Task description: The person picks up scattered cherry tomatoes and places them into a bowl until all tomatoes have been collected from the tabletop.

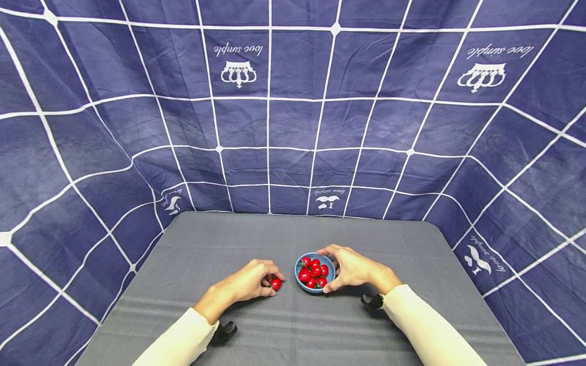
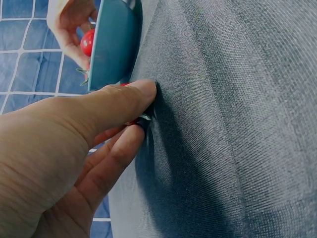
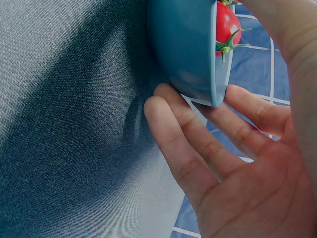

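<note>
Near the middle of the table, my left hand (image 1: pixel 249 281) pinches a red cherry tomato (image 1: pixel 276 284) between thumb and fingers, low over the cloth. In the left wrist view most of that tomato is hidden by the fingers, with a bit of green stem showing. Just to its right stands a round blue bowl (image 1: pixel 314 291) holding several cherry tomatoes (image 1: pixel 316 271), some with green stems. My right hand (image 1: pixel 352 268) grips the bowl's right side, thumb at the near rim and fingers at the far side; the right wrist view shows fingertips against the bowl's outside.
A grey cloth (image 1: pixel 220 239) covers the table under both hands. Blue fabric with white grid lines (image 1: pixel 293 122) hangs behind the table and along both sides. Dark wrist straps (image 1: pixel 224 331) sit on both forearms.
</note>
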`<action>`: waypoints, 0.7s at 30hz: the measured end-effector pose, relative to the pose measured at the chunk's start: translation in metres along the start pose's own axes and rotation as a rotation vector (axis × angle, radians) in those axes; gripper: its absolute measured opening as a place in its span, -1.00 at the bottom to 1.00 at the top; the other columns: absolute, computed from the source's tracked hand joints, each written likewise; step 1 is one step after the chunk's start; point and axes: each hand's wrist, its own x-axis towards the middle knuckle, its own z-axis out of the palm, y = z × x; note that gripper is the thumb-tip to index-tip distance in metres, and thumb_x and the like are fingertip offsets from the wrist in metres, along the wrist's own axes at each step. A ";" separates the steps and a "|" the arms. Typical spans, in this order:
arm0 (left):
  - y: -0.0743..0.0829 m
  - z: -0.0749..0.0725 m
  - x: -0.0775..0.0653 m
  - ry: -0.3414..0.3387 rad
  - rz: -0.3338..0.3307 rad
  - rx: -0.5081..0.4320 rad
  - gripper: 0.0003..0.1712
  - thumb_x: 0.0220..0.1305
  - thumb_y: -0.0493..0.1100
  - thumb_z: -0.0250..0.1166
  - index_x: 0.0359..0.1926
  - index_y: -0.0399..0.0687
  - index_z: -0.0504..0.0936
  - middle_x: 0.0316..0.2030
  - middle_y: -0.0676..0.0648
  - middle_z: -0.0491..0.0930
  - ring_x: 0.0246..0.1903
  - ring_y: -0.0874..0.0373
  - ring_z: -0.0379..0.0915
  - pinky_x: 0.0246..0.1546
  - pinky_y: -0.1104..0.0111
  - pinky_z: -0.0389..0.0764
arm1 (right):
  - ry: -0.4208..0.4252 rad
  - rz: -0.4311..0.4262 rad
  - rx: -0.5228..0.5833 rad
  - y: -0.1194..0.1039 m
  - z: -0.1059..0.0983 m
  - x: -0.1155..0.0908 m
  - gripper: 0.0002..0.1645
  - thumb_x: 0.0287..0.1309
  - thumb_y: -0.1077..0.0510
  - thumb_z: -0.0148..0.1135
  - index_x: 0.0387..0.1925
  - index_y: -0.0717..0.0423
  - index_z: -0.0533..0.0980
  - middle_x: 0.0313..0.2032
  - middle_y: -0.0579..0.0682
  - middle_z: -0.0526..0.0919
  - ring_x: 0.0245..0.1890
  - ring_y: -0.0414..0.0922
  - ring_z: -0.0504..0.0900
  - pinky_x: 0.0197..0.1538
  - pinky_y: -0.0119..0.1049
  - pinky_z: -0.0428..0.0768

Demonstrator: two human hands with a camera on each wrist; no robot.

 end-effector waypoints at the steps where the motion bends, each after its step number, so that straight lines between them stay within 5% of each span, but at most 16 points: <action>1: 0.000 0.000 0.000 -0.001 -0.004 0.000 -0.59 0.30 -0.36 0.73 0.14 -0.09 0.89 -0.05 0.00 0.83 -0.13 0.34 0.74 -0.06 0.46 0.87 | 0.000 0.001 0.001 0.000 0.000 0.000 0.23 -0.06 0.00 0.96 0.59 0.27 0.51 0.41 0.21 0.67 -0.07 -0.05 0.86 -0.03 -0.41 0.83; 21: 0.005 0.002 0.003 0.060 -0.015 0.060 -0.64 0.30 -0.22 0.76 0.07 -0.07 0.89 -0.11 0.05 0.78 -0.19 0.30 0.70 -0.07 0.37 0.86 | 0.002 -0.004 -0.002 -0.001 0.000 -0.001 0.22 -0.05 -0.01 0.96 0.58 0.27 0.51 0.39 0.19 0.69 -0.07 -0.05 0.87 -0.03 -0.41 0.83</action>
